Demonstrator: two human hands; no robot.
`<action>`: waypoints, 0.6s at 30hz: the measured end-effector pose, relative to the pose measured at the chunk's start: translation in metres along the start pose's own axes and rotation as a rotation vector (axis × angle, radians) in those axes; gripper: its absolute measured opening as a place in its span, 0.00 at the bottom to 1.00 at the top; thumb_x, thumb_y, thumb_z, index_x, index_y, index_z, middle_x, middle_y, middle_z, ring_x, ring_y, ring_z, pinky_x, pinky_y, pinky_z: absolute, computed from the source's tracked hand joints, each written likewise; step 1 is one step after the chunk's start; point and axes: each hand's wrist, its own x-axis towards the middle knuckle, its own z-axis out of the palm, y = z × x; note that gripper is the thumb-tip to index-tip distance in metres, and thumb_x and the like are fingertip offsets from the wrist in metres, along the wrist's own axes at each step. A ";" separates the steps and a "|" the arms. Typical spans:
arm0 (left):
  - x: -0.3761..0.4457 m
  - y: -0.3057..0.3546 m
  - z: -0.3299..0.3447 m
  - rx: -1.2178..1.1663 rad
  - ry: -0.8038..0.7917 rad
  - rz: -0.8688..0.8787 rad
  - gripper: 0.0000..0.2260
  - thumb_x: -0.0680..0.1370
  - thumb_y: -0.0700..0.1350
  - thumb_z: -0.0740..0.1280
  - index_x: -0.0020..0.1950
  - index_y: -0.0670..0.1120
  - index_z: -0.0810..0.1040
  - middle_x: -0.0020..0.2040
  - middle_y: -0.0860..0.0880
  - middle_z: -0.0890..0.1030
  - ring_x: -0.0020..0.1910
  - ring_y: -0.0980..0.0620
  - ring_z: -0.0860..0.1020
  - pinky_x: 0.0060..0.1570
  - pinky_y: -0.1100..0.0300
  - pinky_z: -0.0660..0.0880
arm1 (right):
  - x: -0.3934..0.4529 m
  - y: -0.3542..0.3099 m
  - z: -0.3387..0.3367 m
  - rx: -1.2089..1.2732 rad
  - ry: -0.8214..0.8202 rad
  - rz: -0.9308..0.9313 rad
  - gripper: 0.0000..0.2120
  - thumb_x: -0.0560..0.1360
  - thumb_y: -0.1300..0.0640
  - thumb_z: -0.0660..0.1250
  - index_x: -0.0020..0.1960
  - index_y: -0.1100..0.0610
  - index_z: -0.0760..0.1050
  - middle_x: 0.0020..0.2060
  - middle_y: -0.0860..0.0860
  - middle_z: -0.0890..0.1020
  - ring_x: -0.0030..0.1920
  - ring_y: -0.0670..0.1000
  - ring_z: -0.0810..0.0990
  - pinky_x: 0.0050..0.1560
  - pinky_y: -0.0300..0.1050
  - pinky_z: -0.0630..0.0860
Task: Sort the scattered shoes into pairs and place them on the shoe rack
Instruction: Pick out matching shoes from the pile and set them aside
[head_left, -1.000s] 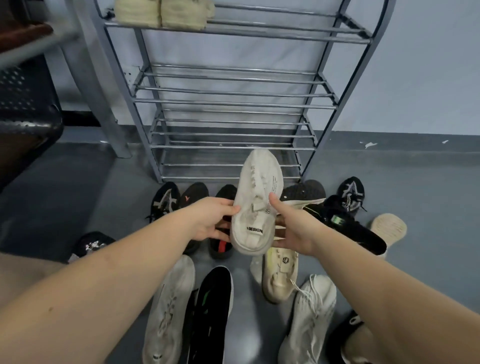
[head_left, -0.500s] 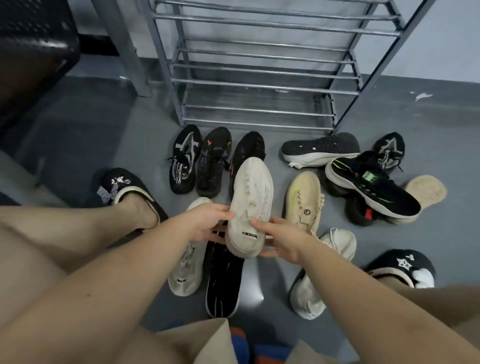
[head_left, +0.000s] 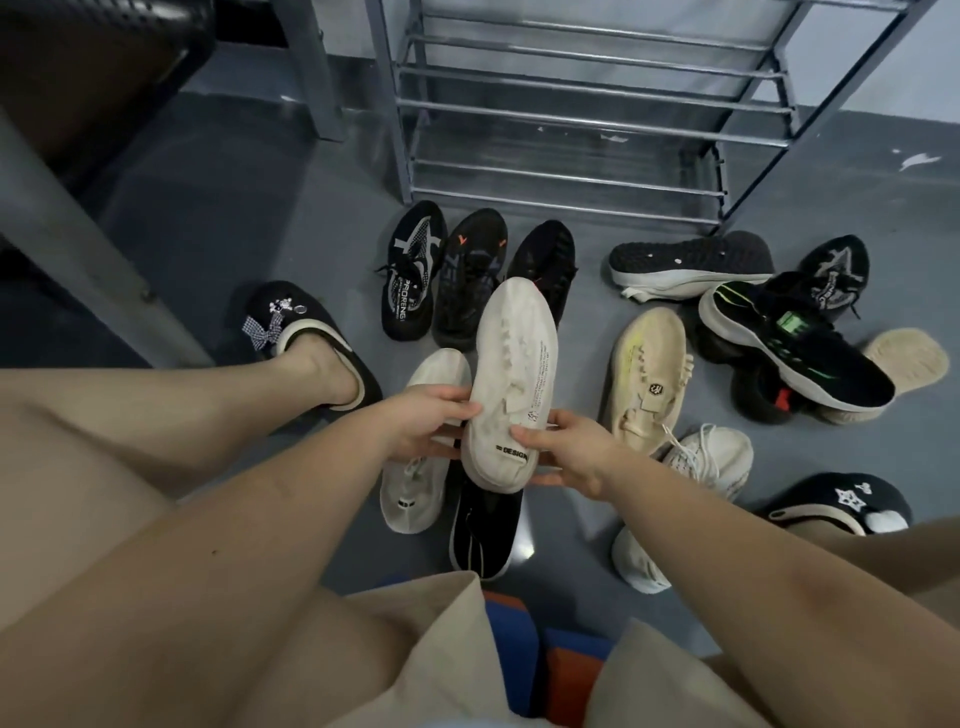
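Observation:
Both hands hold a white sneaker with "DESIGN" printed near its heel, toe pointing away, above the floor. My left hand grips its left side and my right hand its right side at the heel. A matching white sneaker lies on the floor just below left. A black sneaker lies under the held one. Three black sneakers stand in a row before the metal shoe rack. A beige sneaker and a white laced sneaker lie to the right.
A heap of black sneakers and an overturned black one lie at the right, with a beige sole beyond. My feet wear black slippers. A grey metal leg and a dark seat stand at the left.
The camera has tilted further down, so the rack's upper shelves left the view. The white sneaker came lower and closer to me, still held in both hands.

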 end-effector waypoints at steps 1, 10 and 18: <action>0.000 -0.001 -0.002 0.003 -0.001 -0.001 0.09 0.78 0.40 0.65 0.58 0.48 0.78 0.49 0.50 0.81 0.47 0.51 0.79 0.46 0.56 0.78 | 0.000 0.001 0.002 0.006 0.000 -0.002 0.26 0.71 0.60 0.73 0.66 0.59 0.68 0.58 0.54 0.80 0.58 0.56 0.80 0.52 0.54 0.79; 0.011 -0.015 -0.012 0.065 -0.024 -0.054 0.14 0.77 0.42 0.67 0.63 0.45 0.76 0.53 0.49 0.81 0.51 0.50 0.79 0.49 0.57 0.77 | 0.005 0.015 0.004 0.005 -0.008 0.049 0.26 0.73 0.61 0.71 0.68 0.61 0.66 0.59 0.56 0.79 0.55 0.58 0.80 0.52 0.54 0.79; 0.031 -0.043 -0.037 0.226 0.294 -0.062 0.25 0.76 0.44 0.69 0.72 0.44 0.68 0.69 0.46 0.70 0.67 0.46 0.70 0.58 0.57 0.70 | 0.016 0.024 0.002 -0.048 0.047 0.106 0.22 0.75 0.62 0.69 0.67 0.64 0.68 0.61 0.59 0.79 0.54 0.58 0.79 0.53 0.56 0.78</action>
